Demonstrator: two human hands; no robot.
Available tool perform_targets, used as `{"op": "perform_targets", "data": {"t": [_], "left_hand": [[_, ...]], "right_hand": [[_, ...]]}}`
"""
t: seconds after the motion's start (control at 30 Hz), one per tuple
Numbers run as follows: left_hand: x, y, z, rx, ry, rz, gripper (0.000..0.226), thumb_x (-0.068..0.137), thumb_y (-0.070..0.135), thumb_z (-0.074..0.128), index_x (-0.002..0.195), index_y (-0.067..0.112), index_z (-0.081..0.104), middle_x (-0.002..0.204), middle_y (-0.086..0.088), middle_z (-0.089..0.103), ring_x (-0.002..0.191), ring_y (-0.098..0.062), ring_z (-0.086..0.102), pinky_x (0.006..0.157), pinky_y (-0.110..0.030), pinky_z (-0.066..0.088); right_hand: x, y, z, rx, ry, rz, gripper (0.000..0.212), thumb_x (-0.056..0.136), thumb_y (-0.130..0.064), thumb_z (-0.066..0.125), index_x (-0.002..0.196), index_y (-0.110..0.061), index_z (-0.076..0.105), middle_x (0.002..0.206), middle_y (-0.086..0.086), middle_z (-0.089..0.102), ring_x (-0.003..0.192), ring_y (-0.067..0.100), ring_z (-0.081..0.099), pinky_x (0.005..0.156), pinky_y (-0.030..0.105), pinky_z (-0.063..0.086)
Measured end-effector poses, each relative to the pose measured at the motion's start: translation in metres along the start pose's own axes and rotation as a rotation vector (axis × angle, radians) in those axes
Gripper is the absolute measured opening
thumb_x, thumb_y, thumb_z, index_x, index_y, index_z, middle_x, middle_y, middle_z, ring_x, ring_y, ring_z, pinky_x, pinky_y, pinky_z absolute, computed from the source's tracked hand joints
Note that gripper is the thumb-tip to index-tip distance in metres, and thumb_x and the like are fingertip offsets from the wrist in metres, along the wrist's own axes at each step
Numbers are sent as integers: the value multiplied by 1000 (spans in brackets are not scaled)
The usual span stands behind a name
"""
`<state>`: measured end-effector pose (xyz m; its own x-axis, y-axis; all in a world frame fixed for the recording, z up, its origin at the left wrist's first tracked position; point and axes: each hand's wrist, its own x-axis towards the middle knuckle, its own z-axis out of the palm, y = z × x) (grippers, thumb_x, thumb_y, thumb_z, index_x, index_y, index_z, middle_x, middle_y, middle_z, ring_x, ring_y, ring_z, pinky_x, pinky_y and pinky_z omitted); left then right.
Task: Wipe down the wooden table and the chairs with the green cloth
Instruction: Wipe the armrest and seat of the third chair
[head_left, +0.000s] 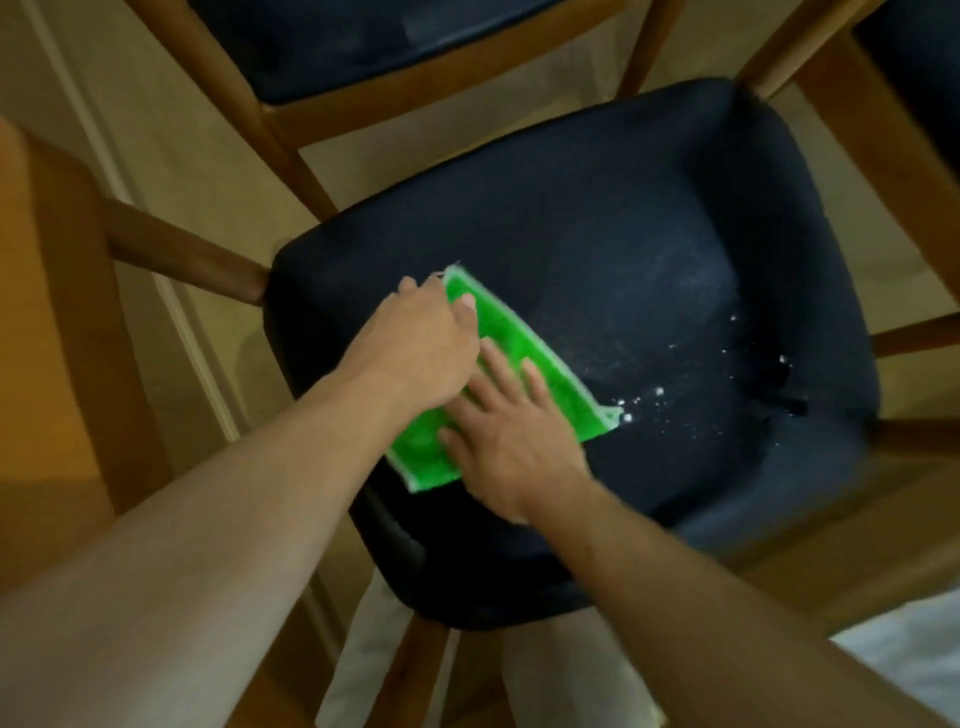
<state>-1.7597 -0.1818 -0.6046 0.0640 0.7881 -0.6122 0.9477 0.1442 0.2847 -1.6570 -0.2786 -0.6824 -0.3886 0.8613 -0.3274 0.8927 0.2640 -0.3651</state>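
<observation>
Both hands — green cloth (511, 358) on chair seat (649, 249)

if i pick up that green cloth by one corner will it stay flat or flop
The green cloth looks thin and lies flat on the dark chair seat, so it would likely droop. It probably weighs little. On that fabric it may drag rather than slide.

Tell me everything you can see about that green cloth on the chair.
The green cloth is a bright green rectangle with a pale whitish border, soft and fabric-like. It lies flat and slanted on the dark blue chair seat. The left hand grips its far corner with curled fingers, while the right hand presses on it with straight fingers. White crumbs lie scattered on the seat just beyond its right corner.
</observation>
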Motion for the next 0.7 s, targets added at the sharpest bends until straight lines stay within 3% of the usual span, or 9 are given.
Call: {"op": "perform_targets", "data": {"t": [0.1,0.2,0.33,0.4,0.5,0.53,0.6,0.67,0.7], "left_hand": [[-11,11,14,-27,-40,4,48,100,38,25,134,7,40,141,-17,37,125,-32,40,98,-39,31],[-18,21,27,-46,-79,-9,56,101,40,21,148,11,19,156,-10,17,140,-26,22,110,-37,22],[-24,26,37,-85,-82,-6,57,101,41,21,149,11,14,157,-9,10,143,-24,14,112,-36,17],[-28,30,40,-84,-84,-19,57,101,39,21,149,10,14,157,-11,10,143,-25,14,113,-36,17],[-30,39,44,-60,-66,-9,56,101,35,24,149,7,16,156,-16,12,142,-29,15,112,-39,17],[-31,42,46,-56,-68,-4,56,101,34,24,149,7,14,157,-15,9,143,-28,12,113,-38,16],[-34,49,51,-51,-84,11,57,101,34,24,150,8,10,158,-13,4,144,-25,6,114,-37,13],[-37,56,57,-50,-103,30,58,101,35,25,150,9,8,158,-10,1,145,-23,2,114,-37,12],[-37,60,59,-55,-105,37,58,101,35,25,150,10,7,158,-10,0,145,-22,1,114,-36,11]], "right_hand": [[-2,88,-32,-75,99,204,62,97,-47,26,149,-37,-7,157,-7,-13,143,17,-13,116,48,3],[-17,166,-66,-13,155,563,61,99,-46,25,153,-31,1,161,2,-7,147,27,-4,116,55,9],[-22,143,-55,76,198,847,64,99,-45,25,153,-25,-2,160,8,-10,146,32,-7,114,58,4],[-24,95,-35,44,177,837,66,99,-46,24,152,-26,-10,159,11,-15,145,34,-11,113,59,1],[-41,17,-3,-10,15,589,69,98,-47,17,137,-29,-38,153,11,-32,135,37,-36,106,61,-17],[-49,-4,5,-9,-72,476,69,98,-46,16,136,-28,-39,153,11,-34,129,37,-44,102,62,-23],[-63,-27,15,-8,-216,298,66,98,-42,19,147,-22,-21,156,12,-24,121,37,-50,96,62,-32],[-68,-20,15,10,-249,211,63,98,-41,19,151,-22,-8,159,9,-18,115,32,-53,94,56,-35],[-67,-8,12,27,-219,200,64,97,-42,18,150,-26,-13,158,4,-23,114,28,-54,97,54,-33]]}}
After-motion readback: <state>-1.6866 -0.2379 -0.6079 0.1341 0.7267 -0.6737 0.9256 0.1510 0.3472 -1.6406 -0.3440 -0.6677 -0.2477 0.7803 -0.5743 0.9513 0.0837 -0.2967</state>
